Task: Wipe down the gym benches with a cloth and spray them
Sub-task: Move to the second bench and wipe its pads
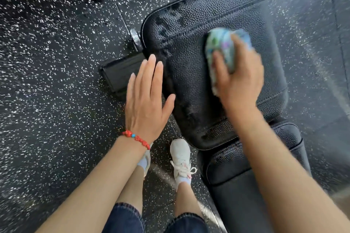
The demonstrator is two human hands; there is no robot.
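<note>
Black rubber gym flooring (56,62) flecked with white lies under a padded black bench (189,73). At left, the left hand (145,100) hovers flat, fingers straight and empty, over the seat pad's near edge. Rightwards, the right hand (238,81) grips a bunched, patterned cloth (221,43) pressed to the pad. Damp patches suggest wiping is midway; the adjoining pad (236,176) looks unwiped. No spray bottle or other container shows.

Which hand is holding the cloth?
The right hand grips the colourful cloth against the black bench pad. The left hand, with the red bracelet, is flat and holds nothing.
</note>
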